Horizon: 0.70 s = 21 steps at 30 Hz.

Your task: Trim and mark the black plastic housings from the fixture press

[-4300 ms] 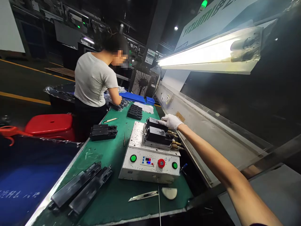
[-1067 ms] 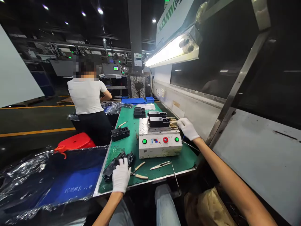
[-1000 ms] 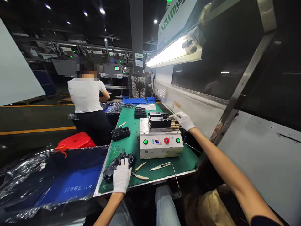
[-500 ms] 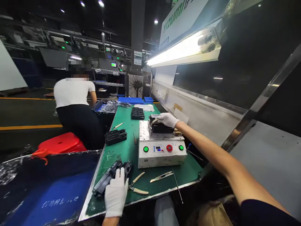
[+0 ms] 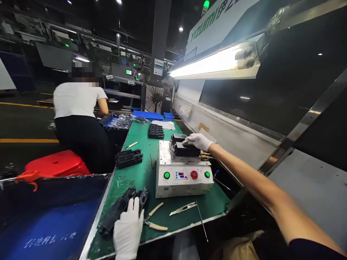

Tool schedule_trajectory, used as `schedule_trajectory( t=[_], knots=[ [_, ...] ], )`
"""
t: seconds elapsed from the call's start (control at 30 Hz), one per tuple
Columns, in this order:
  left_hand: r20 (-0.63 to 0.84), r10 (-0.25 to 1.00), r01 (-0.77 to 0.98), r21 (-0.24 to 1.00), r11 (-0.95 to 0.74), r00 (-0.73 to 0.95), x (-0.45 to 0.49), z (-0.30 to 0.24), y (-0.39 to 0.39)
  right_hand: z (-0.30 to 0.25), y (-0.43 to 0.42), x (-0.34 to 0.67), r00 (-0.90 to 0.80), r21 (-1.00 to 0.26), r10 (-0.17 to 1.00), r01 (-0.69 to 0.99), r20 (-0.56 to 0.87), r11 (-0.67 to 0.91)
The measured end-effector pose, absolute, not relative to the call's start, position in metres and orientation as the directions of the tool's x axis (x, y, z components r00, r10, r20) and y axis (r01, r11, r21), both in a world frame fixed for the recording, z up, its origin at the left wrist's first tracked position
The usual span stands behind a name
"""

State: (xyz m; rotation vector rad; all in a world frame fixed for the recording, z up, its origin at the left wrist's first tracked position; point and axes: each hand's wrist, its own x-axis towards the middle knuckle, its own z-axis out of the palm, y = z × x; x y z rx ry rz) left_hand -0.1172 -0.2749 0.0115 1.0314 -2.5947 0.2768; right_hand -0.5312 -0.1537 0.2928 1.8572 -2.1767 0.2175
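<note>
- Your right hand (image 5: 199, 141), white cotton glove on, is lying over the top of a black block (image 5: 185, 149) on the fixture, fingers stretched out toward the far end. Looks like it's resting there, not clenched or wrapped around anything.
- That block sits on the steel top plate (image 5: 165, 153) of a white control box (image 5: 183, 184). A second black block (image 5: 177, 138) is right behind it, and brass fittings (image 5: 206, 156) poke out past the plate's right edge.
- Your left hand (image 5: 127, 231), also gloved, is down at the near edge of the bench, fingers pointing up, right against a pair of long black plastic strips (image 5: 116, 211). The hand covers part of them, so I can't tell if you're actually gripping them or just touching.
- The box front has two green buttons (image 5: 166, 175), a red stop button (image 5: 194, 174) and a small digital display (image 5: 180, 175).
- Just right of your left hand on the green bench mat (image 5: 165, 225): tan-handled snips (image 5: 154, 216), a utility knife (image 5: 183, 208) and a thin metal rod (image 5: 202, 225).
- Up the bench there's a short black stack (image 5: 129, 158) near the left edge and another (image 5: 156, 131) further along.
- Past the far end, a co-worker (image 5: 77, 101) in a white T-shirt has their back to you, beside a red stool (image 5: 55, 164).
</note>
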Motion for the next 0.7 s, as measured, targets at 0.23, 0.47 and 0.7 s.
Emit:
schedule_trajectory(
  t=[0.23,0.47,0.7],
  knots=[
    [0.363,-0.657,-0.697,0.03,0.717,-0.66,-0.12,0.01,-0.274,0.329,-0.069,-0.547,-0.18,0.142,-0.94,-0.963,0.289,0.228],
    [0.373,-0.636,-0.685,0.0,0.728,-0.676,-0.117,0.01,-0.275,0.303,-0.161,-0.535,-0.108,0.15,-0.977,-0.979,0.182,0.136],
    [0.416,-0.626,-0.698,-0.029,0.715,-0.659,-0.116,0.009,-0.274,0.326,-0.094,-0.538,-0.167,0.154,-0.971,-0.969,0.17,0.194]
  ],
)
